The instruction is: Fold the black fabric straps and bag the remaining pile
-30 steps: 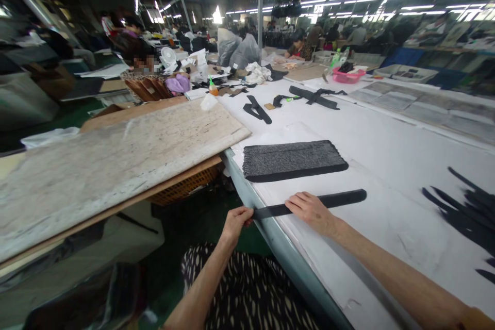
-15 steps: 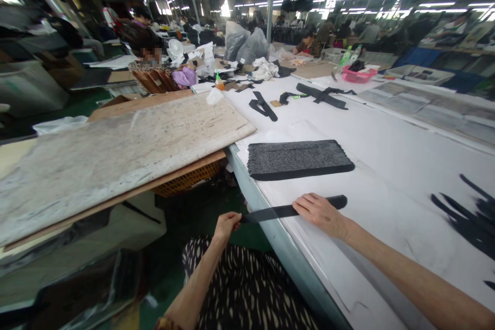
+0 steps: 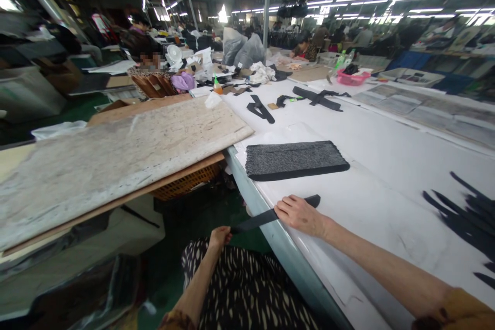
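Note:
A dark fabric strip point(image 3: 253, 221) stretches between my two hands, across the edge of the white table point(image 3: 379, 206). My left hand point(image 3: 220, 237) is closed on its near end, past the table edge and above my lap. My right hand point(image 3: 299, 214) lies over the strip at the table's edge, fingers curled round it, and the strip's pointed far end shows beyond. Just past the right hand sits a neat row of grey-black strips point(image 3: 296, 159), packed side by side. At the right, more loose black strips point(image 3: 464, 216) lie in a spread heap.
A worn pale board point(image 3: 127, 154) juts out at the left, over an orange crate point(image 3: 185, 183). Crossed black pieces point(image 3: 317, 98), a glue bottle point(image 3: 217, 85) and a pink basket point(image 3: 352, 77) lie farther back. A co-worker point(image 3: 145, 56) sits at the back left.
Both hands have moved left and slightly down, drawing the strip toward me. Less of its far end rests on the table. The packed row is unchanged.

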The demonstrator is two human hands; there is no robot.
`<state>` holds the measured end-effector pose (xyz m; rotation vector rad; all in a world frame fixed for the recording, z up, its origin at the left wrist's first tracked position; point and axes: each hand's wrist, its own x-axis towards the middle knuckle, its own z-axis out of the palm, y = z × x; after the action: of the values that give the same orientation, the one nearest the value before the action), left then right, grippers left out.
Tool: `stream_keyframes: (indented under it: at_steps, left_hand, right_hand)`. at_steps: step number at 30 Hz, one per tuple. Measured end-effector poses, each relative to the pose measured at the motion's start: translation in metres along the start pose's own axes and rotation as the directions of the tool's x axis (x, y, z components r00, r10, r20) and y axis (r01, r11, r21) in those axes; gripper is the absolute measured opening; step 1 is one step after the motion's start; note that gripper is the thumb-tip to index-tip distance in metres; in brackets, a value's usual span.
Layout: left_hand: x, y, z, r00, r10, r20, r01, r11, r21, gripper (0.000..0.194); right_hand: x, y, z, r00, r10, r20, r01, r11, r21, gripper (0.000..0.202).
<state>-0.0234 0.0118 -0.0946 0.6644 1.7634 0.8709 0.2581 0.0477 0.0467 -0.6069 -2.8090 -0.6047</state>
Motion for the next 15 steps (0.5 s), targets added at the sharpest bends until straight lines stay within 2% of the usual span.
stream_keyframes:
  at_steps: [4,7,8,10,12,15]
  left_hand:
    - [-0.012,0.019,0.006,0.997,0.083,0.005,-0.083,0.997,0.005,0.027]
    - [-0.033,0.051,0.027,0.966,0.221,0.134,-0.219,0.975,-0.029,0.034]
    - [-0.042,0.064,0.036,0.938,0.276,0.209,-0.273,0.961,-0.044,0.035]
    - [-0.059,0.085,0.052,0.828,0.426,0.365,-0.437,0.897,-0.056,0.034]
    - [-0.071,0.099,0.063,0.794,0.434,0.425,-0.451,0.89,-0.066,0.034]
    - [-0.077,0.104,0.069,0.815,0.38,0.437,-0.374,0.922,-0.104,0.031]
  right_hand:
    - [-0.001,0.001,0.0,1.0,0.001,-0.003,-0.001,1.0,-0.017,0.02]
    - [-0.001,0.001,-0.001,1.0,-0.004,0.001,0.004,1.0,-0.026,0.019]
    - [-0.001,0.001,-0.001,1.0,-0.005,0.002,0.005,1.0,-0.025,0.018]
    - [0.0,0.0,-0.001,1.0,-0.003,0.003,0.003,1.0,-0.021,0.016]
    - [0.0,0.0,-0.001,1.0,0.005,0.001,-0.005,1.0,-0.012,0.016]
    - [0.0,0.0,0.0,1.0,0.011,-0.01,-0.011,1.0,0.006,0.018]
